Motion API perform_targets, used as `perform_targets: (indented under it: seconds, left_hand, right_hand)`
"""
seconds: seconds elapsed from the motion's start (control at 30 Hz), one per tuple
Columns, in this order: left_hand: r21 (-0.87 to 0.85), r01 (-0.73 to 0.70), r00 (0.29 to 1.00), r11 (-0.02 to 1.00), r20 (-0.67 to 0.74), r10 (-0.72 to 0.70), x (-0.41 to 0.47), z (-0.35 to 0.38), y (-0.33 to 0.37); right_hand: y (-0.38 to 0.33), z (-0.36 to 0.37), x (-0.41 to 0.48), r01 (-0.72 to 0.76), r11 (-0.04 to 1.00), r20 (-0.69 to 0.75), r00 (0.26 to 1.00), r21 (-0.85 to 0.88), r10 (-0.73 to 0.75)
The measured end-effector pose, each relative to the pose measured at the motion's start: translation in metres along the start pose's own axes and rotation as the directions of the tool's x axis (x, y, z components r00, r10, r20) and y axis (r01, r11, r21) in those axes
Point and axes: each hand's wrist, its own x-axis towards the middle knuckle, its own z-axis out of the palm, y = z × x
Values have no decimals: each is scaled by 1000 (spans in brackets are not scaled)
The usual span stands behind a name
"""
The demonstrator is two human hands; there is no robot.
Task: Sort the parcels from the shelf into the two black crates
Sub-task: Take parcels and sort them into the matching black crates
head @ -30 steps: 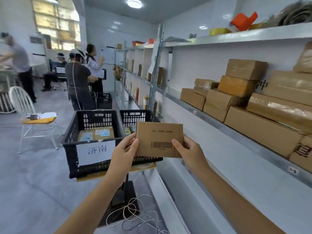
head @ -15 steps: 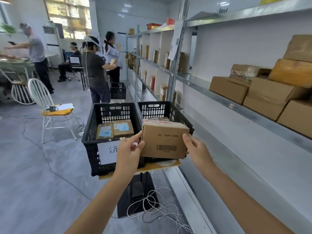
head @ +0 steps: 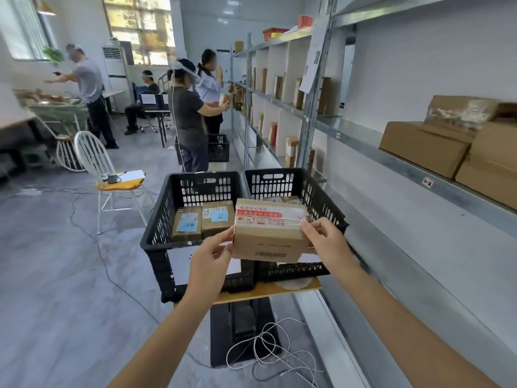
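Two hands on one item: left hand (head: pixel 212 259), right hand (head: pixel 327 242) grasp sides of brown taped cardboard parcel (head: pixel 270 239), held over near part of right black plastic crate (head: pixel 321 197); left black plastic crate (head: pixel 156 233) adjacent.

wooden board (head: pixel 268 290): left crate (head: pixel 156 236), right crate (head: pixel 324 200) side by side | shelf (head: pixel 391 159): cardboard boxes (head: pixel 419 148) stacked | floor (head: pixel 56 275): white cable (head: pixel 265 352) coiled

The shelf tag (head: pixel 427 182) reads "1-2"; tape print on the parcel (head: pixel 268 239) is blurred.
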Motion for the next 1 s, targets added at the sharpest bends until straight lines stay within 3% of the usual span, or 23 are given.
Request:
perform_targets:
  seconds: [0.2,0.33,0.53,0.7,0.83,1.0]
  left_hand:
    - [-51,74,995,996,-70,-77,42,13,5]
    - [-57,114,989,992,-91,-119,60,25,7]
    - [-71,148,972,986,-171,-158,83,34,7]
    - [-103,148,955,984,-245,-170,93,45,14]
    - [-129,136,944,982,-285,-168,95,55,11]
    - [-155,140,930,978,-319,-183,97,70,7]
  right_hand:
    - [4,-4,58,31,992,132,990,123,-47]
    - [3,-9,93,115,993,185,977,-27,-108]
    - [9,1,130,193,981,266,948,-32,-177]
    - [21,6,152,161,987,301,941,-6,-152]
    - [24,7,162,39,979,335,936,201,-106]
    - [26,5,172,50,984,309,946,172,-102]
